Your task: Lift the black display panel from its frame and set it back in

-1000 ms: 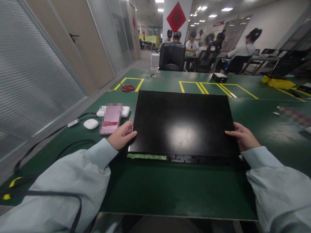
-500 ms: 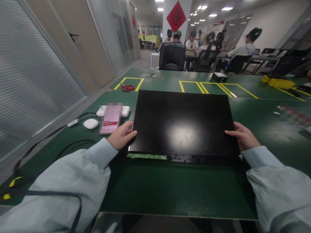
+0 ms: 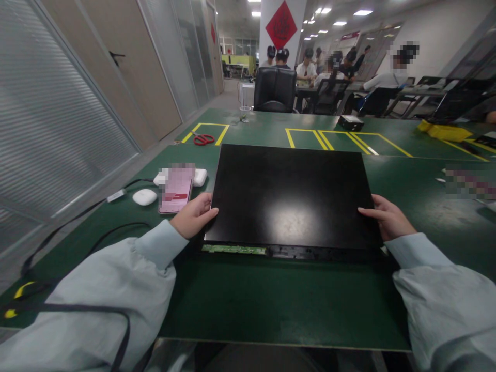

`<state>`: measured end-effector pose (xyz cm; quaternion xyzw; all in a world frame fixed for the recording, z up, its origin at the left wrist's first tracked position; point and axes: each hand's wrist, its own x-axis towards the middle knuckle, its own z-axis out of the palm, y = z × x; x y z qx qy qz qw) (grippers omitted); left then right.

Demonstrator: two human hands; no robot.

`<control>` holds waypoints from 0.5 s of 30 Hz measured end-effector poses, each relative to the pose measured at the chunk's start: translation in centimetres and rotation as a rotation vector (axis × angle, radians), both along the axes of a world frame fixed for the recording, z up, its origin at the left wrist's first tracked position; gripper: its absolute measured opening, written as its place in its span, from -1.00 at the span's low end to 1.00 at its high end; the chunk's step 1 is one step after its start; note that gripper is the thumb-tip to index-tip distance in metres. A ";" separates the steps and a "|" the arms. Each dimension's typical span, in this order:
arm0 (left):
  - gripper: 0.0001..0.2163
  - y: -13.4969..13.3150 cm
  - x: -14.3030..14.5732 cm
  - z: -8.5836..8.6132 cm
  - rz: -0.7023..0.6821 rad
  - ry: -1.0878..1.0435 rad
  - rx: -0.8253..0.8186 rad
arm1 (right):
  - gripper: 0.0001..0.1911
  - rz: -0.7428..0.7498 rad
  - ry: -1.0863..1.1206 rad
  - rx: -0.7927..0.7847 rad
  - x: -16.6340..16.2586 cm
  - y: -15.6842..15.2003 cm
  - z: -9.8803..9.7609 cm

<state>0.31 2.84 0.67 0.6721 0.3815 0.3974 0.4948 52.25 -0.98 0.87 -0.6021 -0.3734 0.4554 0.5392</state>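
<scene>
A black display panel (image 3: pixel 287 191) is in front of me over the green table, its glossy face toward me with a bright reflection low in the middle. Along its near edge runs a narrow green circuit board (image 3: pixel 234 250) on the left, continued by a dark strip. My left hand (image 3: pixel 196 215) grips the panel's left edge, thumb on the front face. On the opposite edge my right hand (image 3: pixel 389 217) holds it the same way. The fingers behind the panel are hidden.
Left of the panel lie a phone (image 3: pixel 175 199), a white rounded case (image 3: pixel 144 197) and a black cable (image 3: pixel 50 238). Red-handled scissors (image 3: pixel 203 139) and a small black box (image 3: pixel 351 123) sit farther back on the table (image 3: pixel 287 305). Several people sit beyond a black chair (image 3: pixel 274 90).
Nearly nothing differs: both hands and the panel hold their place. In the background, people have shifted slightly.
</scene>
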 end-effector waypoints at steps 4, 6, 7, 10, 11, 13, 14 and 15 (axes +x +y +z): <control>-0.72 -0.1 0.0 0.1 -0.005 0.000 -0.008 | -0.40 0.002 0.015 0.003 0.1 0.0 0.0; -0.71 -0.1 0.0 0.2 0.000 -0.008 -0.018 | -0.39 0.012 0.018 0.005 0.1 0.0 -0.1; -0.71 -0.1 0.1 0.2 0.004 -0.014 -0.026 | -0.39 0.020 0.017 0.000 0.2 0.0 -0.1; -0.66 0.0 0.0 0.3 0.009 -0.035 -0.067 | -0.42 0.039 0.017 -0.018 0.3 0.1 -0.1; -0.65 0.0 0.0 0.3 0.010 -0.042 -0.082 | -0.43 0.041 0.020 -0.022 0.3 0.1 -0.2; -0.64 0.1 0.0 0.3 0.015 -0.059 -0.099 | -0.45 0.041 0.026 -0.023 0.4 0.1 -0.2; -0.64 0.1 -0.1 0.2 0.017 -0.068 -0.101 | -0.44 0.041 0.029 -0.021 0.4 0.1 -0.2; -0.63 0.1 -0.1 0.2 0.018 -0.076 -0.101 | -0.44 0.039 0.029 -0.018 0.4 0.1 -0.2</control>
